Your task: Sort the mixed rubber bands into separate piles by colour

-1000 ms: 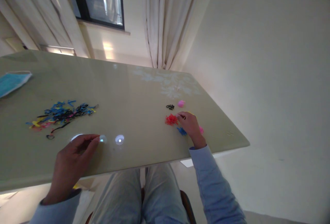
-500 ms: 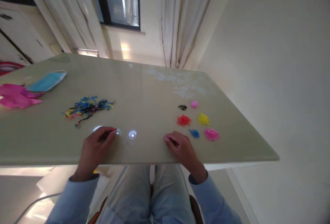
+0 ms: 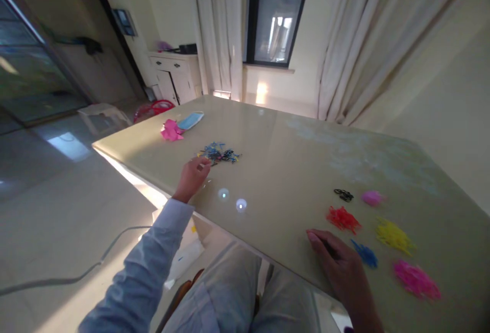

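My left hand (image 3: 194, 173) reaches to the near left edge of a mixed pile of small blue, black and yellow bands (image 3: 220, 153), its thumb and fingertips pinched together; whatever lies between them is too small to make out. My right hand (image 3: 337, 259) rests on the table with curled fingers, thumb against the index finger, and what it may hold is hidden. Beside it lie sorted heaps: black (image 3: 343, 195), red (image 3: 343, 219), blue (image 3: 365, 254), yellow (image 3: 395, 236) and bright pink (image 3: 416, 279). A light pink piece (image 3: 372, 198) sits right of the black heap.
A blue face mask (image 3: 191, 120) and a crumpled pink sheet (image 3: 172, 131) lie at the table's far left. The table's near edge (image 3: 229, 233) runs above my legs. A grey cable (image 3: 76, 278) crosses the floor at left.
The view has turned to the left. My left hand has moved forward from the table's near part to the mixed pile. My right hand stays near the sorted heaps.
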